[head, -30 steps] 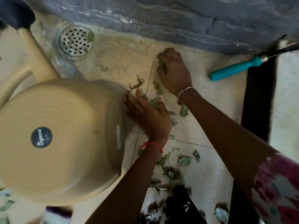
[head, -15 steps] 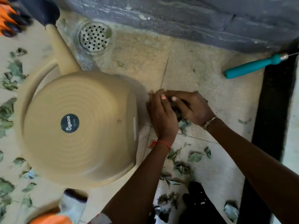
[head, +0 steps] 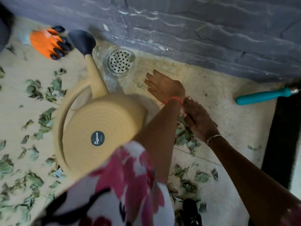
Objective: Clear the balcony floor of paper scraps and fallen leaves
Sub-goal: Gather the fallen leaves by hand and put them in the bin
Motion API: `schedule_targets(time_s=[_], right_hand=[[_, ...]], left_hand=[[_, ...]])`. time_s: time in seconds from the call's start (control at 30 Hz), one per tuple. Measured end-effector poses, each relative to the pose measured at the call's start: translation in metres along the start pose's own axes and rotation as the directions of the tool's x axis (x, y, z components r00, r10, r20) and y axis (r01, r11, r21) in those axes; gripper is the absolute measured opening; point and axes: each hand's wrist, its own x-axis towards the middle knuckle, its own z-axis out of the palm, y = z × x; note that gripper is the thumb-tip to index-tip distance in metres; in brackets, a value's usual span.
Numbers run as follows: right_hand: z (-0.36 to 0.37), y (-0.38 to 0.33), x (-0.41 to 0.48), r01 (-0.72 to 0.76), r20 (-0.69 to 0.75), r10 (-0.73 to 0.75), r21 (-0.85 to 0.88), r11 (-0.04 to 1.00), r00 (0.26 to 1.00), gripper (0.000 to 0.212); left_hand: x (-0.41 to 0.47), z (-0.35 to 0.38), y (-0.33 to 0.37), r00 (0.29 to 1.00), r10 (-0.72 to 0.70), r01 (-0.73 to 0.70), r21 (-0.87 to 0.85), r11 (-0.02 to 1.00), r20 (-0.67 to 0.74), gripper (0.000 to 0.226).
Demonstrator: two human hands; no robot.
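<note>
While the left hand reaches flat, fingers spread and empty, toward the floor drain, the right hand cups gathered leaves beside the watering can; best sweep low, keeping scraps bunched.

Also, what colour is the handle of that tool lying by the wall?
Teal, on the tool handle; the head view shows it clearly at the right.

Pale speckled tile floor with thin grout lines, round perforated drain set beside dark grey rough stone wall, black strip along right edge, soft daylight.
</note>
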Motion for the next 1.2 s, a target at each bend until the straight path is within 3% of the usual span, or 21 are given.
schedule_targets(time_s=[0.1,0.17,0.27,0.33,0.47,0.67,0.8,0.9,1.07,1.2], right_hand=[[0.002,-0.002,-0.002,0.038,-0.044,-0.044,-0.126,0.991,0.998,0.049],[0.004,-0.005,-0.001,0.029,-0.051,-0.039,-0.180,0.983,0.998,0.049],[0.007,-0.007,-0.002,0.007,-0.035,-0.017,-0.265,0.964,0.999,0.050],[0.007,-0.007,-0.002,0.005,-0.033,-0.014,-0.277,0.961,0.999,0.050],[0.007,-0.008,-0.003,0.001,-0.049,-0.016,-0.280,0.960,0.999,0.050],[0.006,-0.011,-0.003,-0.019,-0.061,0.001,-0.286,0.958,0.998,0.050],[0.004,-0.013,-0.002,-0.013,-0.052,-0.003,-0.295,0.955,0.999,0.050],[0.003,-0.013,0.000,-0.016,-0.043,0.003,-0.297,0.955,0.999,0.050],[0.004,-0.015,-0.001,-0.021,-0.038,0.010,-0.294,0.956,0.999,0.051],[0.004,-0.014,0.001,-0.020,-0.031,0.011,-0.301,0.953,0.999,0.051]], left_hand=[[0.044,-0.017,0.000,0.999,-0.038,0.038,0.252,0.967,-0.003,0.049],[0.069,-0.031,-0.008,0.995,-0.025,-0.015,0.416,0.909,0.092,0.047],[0.099,-0.054,-0.024,0.908,0.108,-0.340,0.563,0.753,0.405,0.065],[0.112,-0.068,-0.032,0.818,0.202,-0.511,0.521,0.684,0.538,0.066],[0.122,-0.083,-0.044,0.733,0.291,-0.619,0.425,0.661,0.615,0.060],[0.131,-0.083,-0.046,0.687,0.362,-0.677,0.375,0.633,0.630,0.025],[0.136,-0.086,-0.048,0.648,0.379,-0.705,0.332,0.626,0.661,0.016],[0.143,-0.092,-0.048,0.686,0.408,-0.672,0.312,0.671,0.602,0.013],[0.170,-0.096,-0.045,0.881,0.406,-0.466,0.292,0.835,0.244,0.013],[0.187,-0.090,-0.035,0.890,0.409,-0.453,0.295,0.841,0.202,0.015]])
